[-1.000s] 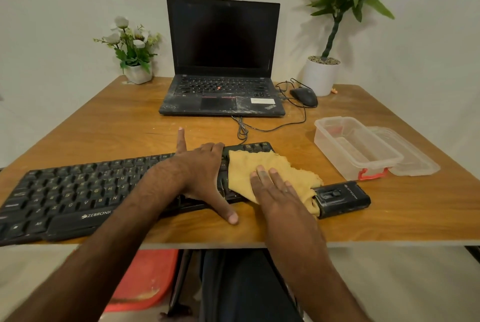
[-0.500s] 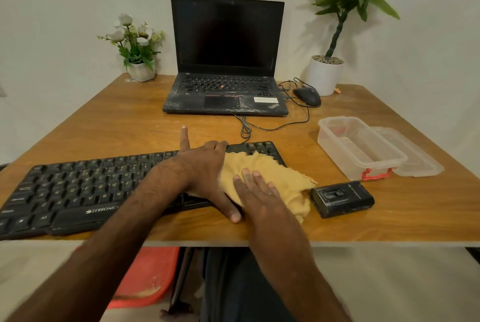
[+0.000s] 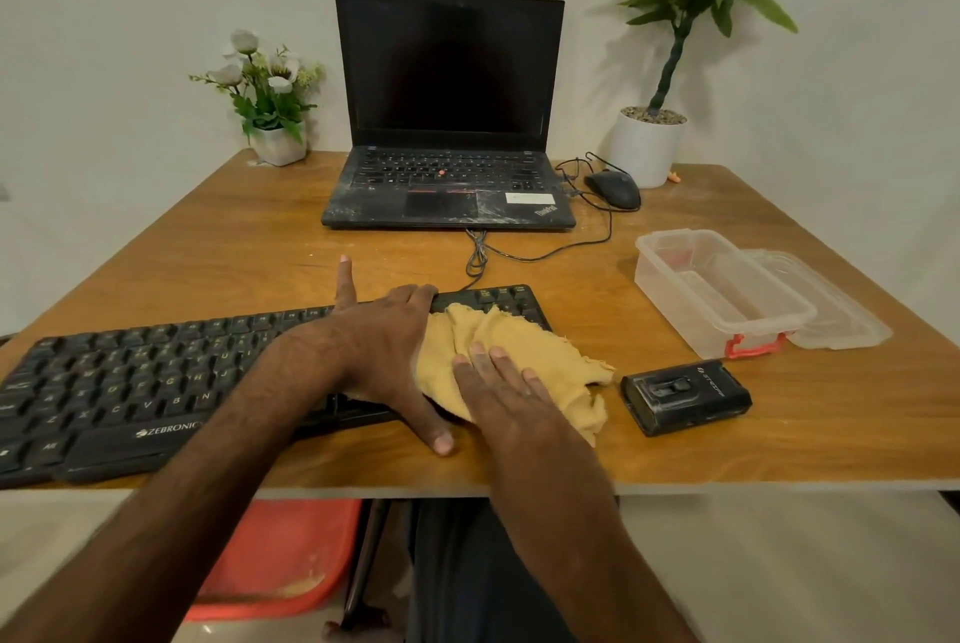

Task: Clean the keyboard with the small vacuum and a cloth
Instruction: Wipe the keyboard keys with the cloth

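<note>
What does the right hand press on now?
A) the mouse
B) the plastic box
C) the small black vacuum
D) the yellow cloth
D: the right hand lies flat on the yellow cloth over the right end of the keyboard; no hand touches the vacuum.

We see a flat black plastic keyboard [image 3: 130, 382] with white lettering, a crumpled mustard-yellow cloth [image 3: 519, 336] and a boxy black small vacuum [image 3: 685, 395], on an orange-brown wooden table [image 3: 208, 247] with darker grain. We note a black laptop [image 3: 449, 71] with a red dot and white sticker, a black oval mouse [image 3: 613, 189], a clear plastic box [image 3: 675, 299] with a red clasp. We log a small white flower pot [image 3: 280, 146] with white blooms, a round white plant pot [image 3: 644, 149], green leaves in both.
</note>
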Tool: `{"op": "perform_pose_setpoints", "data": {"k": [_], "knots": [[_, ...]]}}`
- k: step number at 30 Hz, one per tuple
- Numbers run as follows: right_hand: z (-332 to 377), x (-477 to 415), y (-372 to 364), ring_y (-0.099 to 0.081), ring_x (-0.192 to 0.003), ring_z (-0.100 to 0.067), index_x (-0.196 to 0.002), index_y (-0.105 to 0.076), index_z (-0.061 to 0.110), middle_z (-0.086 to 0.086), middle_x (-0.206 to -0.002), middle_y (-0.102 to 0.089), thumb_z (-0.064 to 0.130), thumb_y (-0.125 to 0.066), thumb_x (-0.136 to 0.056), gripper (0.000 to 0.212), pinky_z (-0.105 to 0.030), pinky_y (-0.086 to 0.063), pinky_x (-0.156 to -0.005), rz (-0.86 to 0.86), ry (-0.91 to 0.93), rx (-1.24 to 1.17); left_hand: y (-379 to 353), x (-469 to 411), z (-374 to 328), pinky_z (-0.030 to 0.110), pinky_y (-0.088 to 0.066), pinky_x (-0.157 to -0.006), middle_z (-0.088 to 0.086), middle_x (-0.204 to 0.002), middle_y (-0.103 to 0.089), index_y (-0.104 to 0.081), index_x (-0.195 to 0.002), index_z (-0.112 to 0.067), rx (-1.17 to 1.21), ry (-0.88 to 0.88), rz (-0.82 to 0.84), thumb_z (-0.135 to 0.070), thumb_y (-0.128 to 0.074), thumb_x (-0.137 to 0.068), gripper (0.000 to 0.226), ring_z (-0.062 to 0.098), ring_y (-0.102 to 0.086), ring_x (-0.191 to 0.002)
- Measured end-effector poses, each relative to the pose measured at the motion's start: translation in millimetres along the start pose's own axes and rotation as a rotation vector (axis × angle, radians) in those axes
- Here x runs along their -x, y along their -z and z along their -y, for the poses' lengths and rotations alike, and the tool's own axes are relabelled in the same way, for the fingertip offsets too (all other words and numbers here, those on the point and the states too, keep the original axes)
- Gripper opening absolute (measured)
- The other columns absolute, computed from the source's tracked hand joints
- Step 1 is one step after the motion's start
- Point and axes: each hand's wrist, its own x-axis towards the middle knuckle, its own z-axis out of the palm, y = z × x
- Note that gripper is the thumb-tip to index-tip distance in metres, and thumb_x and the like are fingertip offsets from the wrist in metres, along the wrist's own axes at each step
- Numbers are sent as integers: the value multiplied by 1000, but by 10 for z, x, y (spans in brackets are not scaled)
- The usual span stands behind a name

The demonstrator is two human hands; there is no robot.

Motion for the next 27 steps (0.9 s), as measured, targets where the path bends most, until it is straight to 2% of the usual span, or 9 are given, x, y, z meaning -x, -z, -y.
{"op": "perform_pose_setpoints", "data": {"k": [3, 6, 9, 14, 17, 19, 23, 25, 27], "knots": [[-99, -30, 236, 11, -142, -2, -156, -1, 24, 11, -158, 7, -7, -36, -92, 80, -24, 9, -111, -19, -122, -22, -1, 23, 30, 68, 31, -104, 2, -169, -1, 15, -158, -14, 31, 3, 6, -87, -72, -46, 159, 21, -2, -155], [-132, -59, 342, 9, -147, -6, -155, 7, 28, 11, -162, 9, -3, -34, -97, 78, -23, 5, -112, 2, -324, -33, 13, 42, 32, 68, 30, -105, 4, -169, 2, 17, -157, -12, 9, 21, 43, -87, -71, -47, 159, 22, 0, -155], [-67, -83, 299, 12, -149, -11, -156, 5, 23, 2, -164, 10, -3, -38, -95, 78, -22, 13, -109, 97, -243, -26, 57, 8, -53, 68, 29, -107, 8, -169, 1, 13, -157, -7, -20, 33, 58, -91, -60, -50, 155, 24, -1, -155], [-162, -320, 298, -19, -148, -14, -152, -29, 26, 5, -161, -23, -5, -43, -92, 70, -30, -22, -116, 11, -285, -77, 40, -44, -150, 69, 26, -109, 8, -168, -9, 2, -158, -7, -1, 47, 18, -95, -54, -47, 152, 25, -8, -155], [-263, -740, 288, -56, -112, -24, -134, -52, 20, -5, -123, -62, 7, -50, -97, 39, -31, -42, -80, 21, -267, -38, 30, -34, -127, 69, 28, -107, 5, -163, -22, -7, -157, -10, 15, 43, -30, -91, -64, -53, 143, 24, -19, -152], [-324, -899, 292, -58, -107, -26, -131, -55, 19, -7, -116, -64, 11, -50, -99, 33, -33, -44, -78, 43, -251, -35, 19, -27, -115, 70, 26, -107, 2, -161, -26, -8, -156, -11, 19, 49, -45, -92, -63, -52, 143, 23, -23, -150], [-248, -618, 337, -37, -139, -20, -151, -33, 24, -2, -155, -36, 2, -46, -97, 60, -35, -35, -109, 113, -211, -26, 19, -36, -109, 70, 28, -106, 6, -165, -18, -1, -158, -10, -1, 64, -32, -96, -58, -49, 150, 24, -14, -154], [-239, -395, 425, -46, -129, -16, -151, -31, 31, 1, -149, -45, 2, -46, -97, 64, -33, -42, -104, 96, -212, -26, 48, -43, -138, 70, 27, -106, 7, -165, -18, -1, -158, -9, -7, 58, -30, -96, -59, -48, 152, 25, -13, -154], [-247, -362, 587, -59, -97, -9, -140, -48, 35, 4, -118, -65, 10, -46, -100, 47, -26, -51, -80, 62, -219, -78, 46, -40, -130, 70, 26, -107, 7, -164, -20, -3, -158, -9, 9, 64, -36, -96, -60, -48, 151, 25, -15, -153]]}}
